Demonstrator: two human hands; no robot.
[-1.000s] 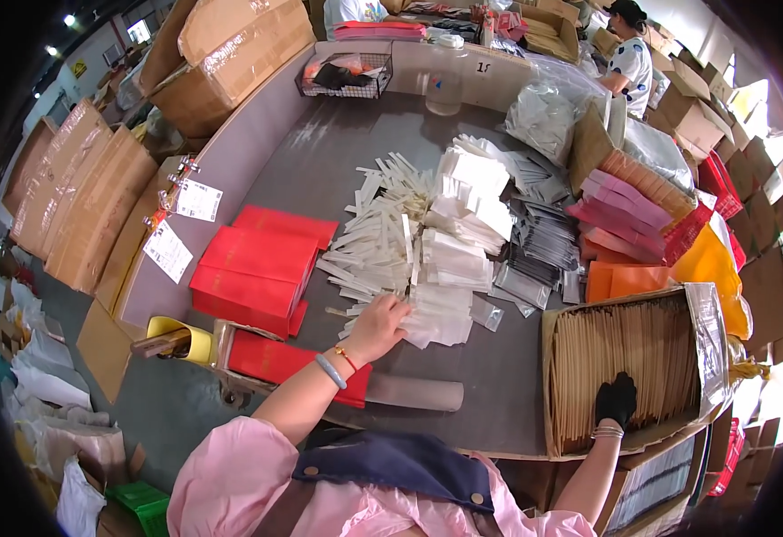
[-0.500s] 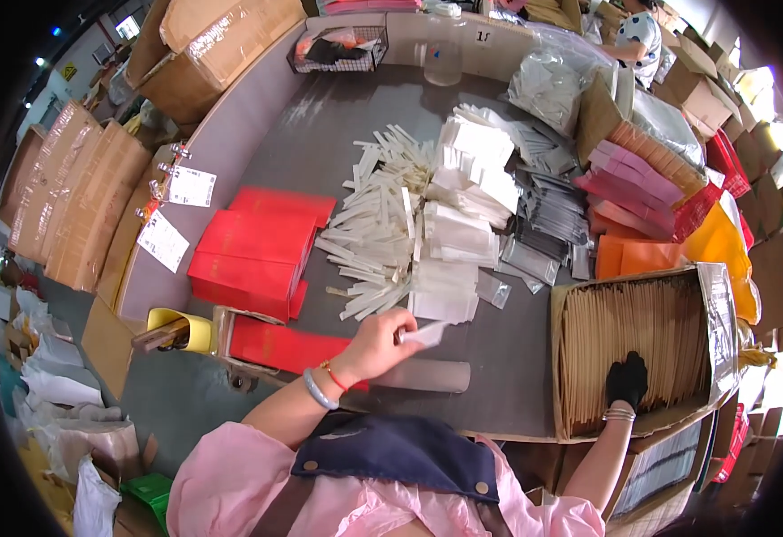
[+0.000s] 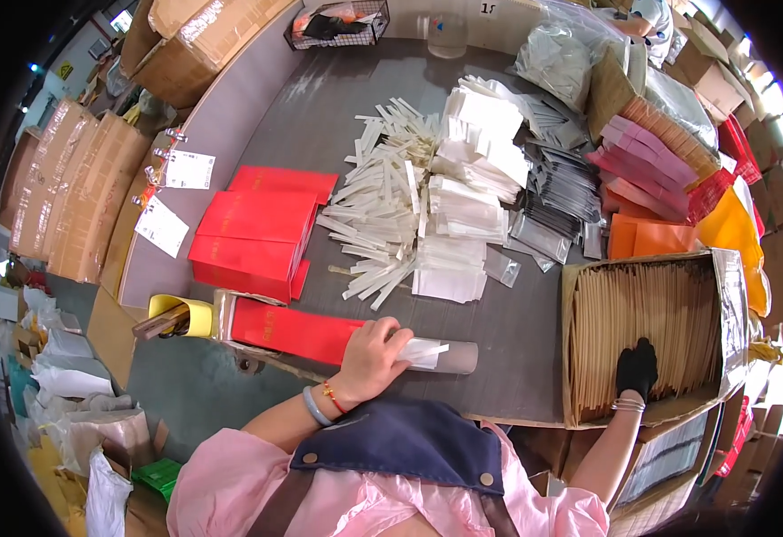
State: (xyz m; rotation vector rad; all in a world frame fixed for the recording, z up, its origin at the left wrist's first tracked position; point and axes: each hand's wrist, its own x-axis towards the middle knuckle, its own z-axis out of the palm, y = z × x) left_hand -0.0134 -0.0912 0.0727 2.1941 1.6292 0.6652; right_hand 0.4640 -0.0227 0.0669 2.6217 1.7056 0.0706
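Observation:
My left hand (image 3: pixel 373 356) is closed, fingers pinching a thin white paper slip (image 3: pixel 427 354) over the near edge of the table. Beneath and beside that hand lies a long red paper packet (image 3: pixel 295 329), with a translucent grey strip (image 3: pixel 459 358) at its right. My right hand (image 3: pixel 637 369), in a black glove, rests on the upright brown envelopes (image 3: pixel 628 309) packed in an open carton (image 3: pixel 569 358). Its fingers look stretched along the envelope edges; the dark glove blurs their outlines. Nothing shows held in it.
Loose white strips (image 3: pixel 378 197) and white slip stacks (image 3: pixel 463 210) cover the table's middle. Red packets (image 3: pixel 252 237) lie left, clear plastic sleeves (image 3: pixel 557 201) right. A yellow holder (image 3: pixel 196 315) hangs at the near left edge. A wire basket (image 3: pixel 338 25) and plastic bottle (image 3: pixel 448 38) stand far back.
My left hand has come down and slightly left, bringing the white slip onto the red packet and strip. My right hand stays at the envelopes. The whole view has shifted a little.

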